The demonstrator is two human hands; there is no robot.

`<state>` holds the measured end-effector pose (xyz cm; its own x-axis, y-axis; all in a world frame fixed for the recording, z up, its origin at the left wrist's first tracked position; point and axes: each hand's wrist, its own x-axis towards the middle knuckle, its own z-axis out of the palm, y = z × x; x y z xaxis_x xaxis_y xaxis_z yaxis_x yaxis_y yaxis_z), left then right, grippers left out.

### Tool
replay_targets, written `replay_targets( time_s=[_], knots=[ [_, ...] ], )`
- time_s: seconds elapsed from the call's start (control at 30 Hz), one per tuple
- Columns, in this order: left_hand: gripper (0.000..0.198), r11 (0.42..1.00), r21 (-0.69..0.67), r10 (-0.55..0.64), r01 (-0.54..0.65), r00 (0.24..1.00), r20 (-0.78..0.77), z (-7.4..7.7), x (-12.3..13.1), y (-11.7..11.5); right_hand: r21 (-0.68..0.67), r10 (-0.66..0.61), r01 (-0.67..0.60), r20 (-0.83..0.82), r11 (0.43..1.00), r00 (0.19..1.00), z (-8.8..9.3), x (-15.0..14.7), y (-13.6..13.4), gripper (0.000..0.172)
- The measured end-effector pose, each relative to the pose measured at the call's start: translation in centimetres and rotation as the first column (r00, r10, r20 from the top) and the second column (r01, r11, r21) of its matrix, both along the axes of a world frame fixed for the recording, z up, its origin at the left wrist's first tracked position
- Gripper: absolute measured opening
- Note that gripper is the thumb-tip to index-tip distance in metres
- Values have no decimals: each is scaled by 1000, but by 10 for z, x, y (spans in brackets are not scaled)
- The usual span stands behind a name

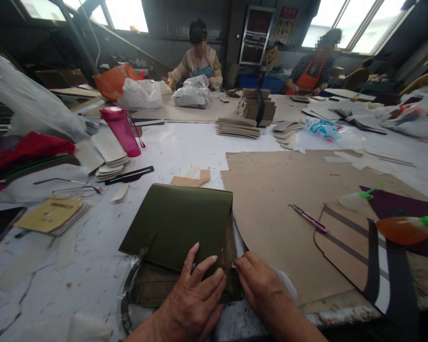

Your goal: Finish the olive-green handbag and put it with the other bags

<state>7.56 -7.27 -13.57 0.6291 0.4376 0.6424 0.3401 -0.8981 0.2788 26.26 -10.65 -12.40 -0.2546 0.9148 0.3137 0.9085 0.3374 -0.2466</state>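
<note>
A dark olive-green bag (183, 218) with a large smooth flap lies in front of me, a brown layer showing below the flap and along its right side. My left hand (196, 294) rests on the bag's lower right part, fingers apart, index and middle fingers stretched over the flap. At the bag's right edge, my right hand (258, 280) has thumb and fingers pressed together. Something small and whitish shows at those fingertips, too small to name. By the bag's lower left corner curves a dark strap-like loop (126, 289) with clear plastic around it.
Brown sheet material (278, 190) covers the table on the right, with a pink-handled cutter (308, 218) and an orange-filled bottle (403, 230). A pink bottle (119, 130), eyeglasses (78, 189) and a yellow booklet (50, 216) are left. Two people (199, 64) work across the table.
</note>
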Motion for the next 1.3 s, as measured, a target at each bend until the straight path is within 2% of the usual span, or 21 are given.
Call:
replay_targets(
  time_s=[0.13,0.27,0.43,0.57,0.73,0.9,1.03,1.17,1.2,1.3],
  knots=[
    [27,1000,9,19,-19,999,35,3,1,0,-155,24,-33,-61,987,998,1,0,-1,22],
    [26,1000,1,16,-16,999,34,2,2,1,-181,-14,12,-9,983,1000,6,-1,7,18],
    [27,1000,15,21,-22,999,44,2,3,2,-401,-13,-42,-135,915,991,18,-1,10,15],
    [23,1000,6,13,-13,999,41,2,4,1,-396,-92,76,-21,915,996,18,-1,14,17],
    [23,999,28,40,-42,998,51,0,6,1,-400,0,-22,-56,916,998,17,-3,13,18],
    [21,1000,16,25,-26,999,49,0,6,2,-391,-128,104,-38,914,991,17,-4,13,17],
    [21,999,38,16,-19,998,55,-2,4,1,-478,-59,-5,-119,879,991,16,-3,11,15],
    [20,1000,14,20,-20,998,56,-3,5,0,-473,-160,123,-39,873,986,13,-1,16,14],
    [20,1000,13,21,-22,998,65,-3,5,0,-474,-156,116,-46,873,987,14,-1,16,14],
    [20,1000,15,24,-26,996,83,-4,7,0,-538,-57,-30,-145,842,988,19,-2,12,15]
  ],
)
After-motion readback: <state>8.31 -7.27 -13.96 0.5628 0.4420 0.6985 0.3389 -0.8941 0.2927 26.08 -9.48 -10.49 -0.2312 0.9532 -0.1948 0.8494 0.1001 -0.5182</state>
